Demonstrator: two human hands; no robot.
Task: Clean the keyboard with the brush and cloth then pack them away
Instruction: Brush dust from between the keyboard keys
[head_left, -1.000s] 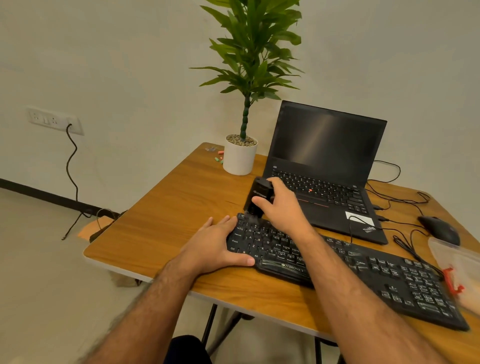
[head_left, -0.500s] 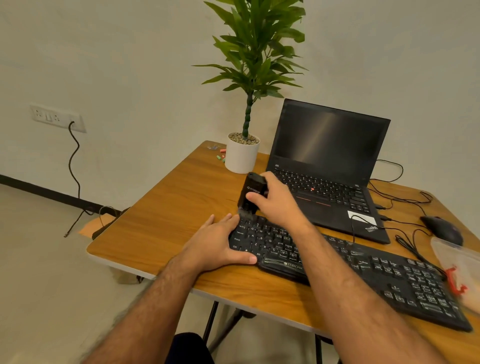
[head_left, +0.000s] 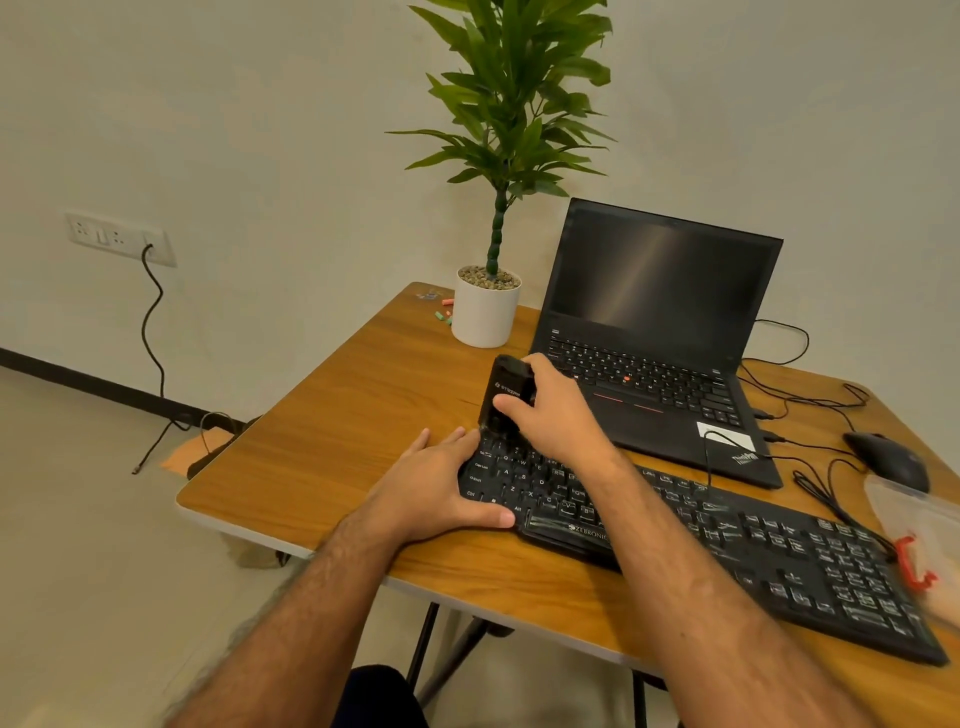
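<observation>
A: Where's the brush (head_left: 506, 395)?

B: In the right hand (head_left: 558, 410), fingers curled round its black body, bristle end down on the keyboard (head_left: 727, 540) at the far-left corner, just ahead of the left hand's fingertips.

A: And the left hand (head_left: 441, 488)?

B: Flat, fingers straight, thumb pressing the near edge to steady it. I'd keep that brace and sweep short strokes along each row. I can't see the cloth.

keyboard (head_left: 727, 540) on table (head_left: 322, 447) | laptop (head_left: 654, 332) behind | plant pot (head_left: 483, 317) left (of laptop)
</observation>
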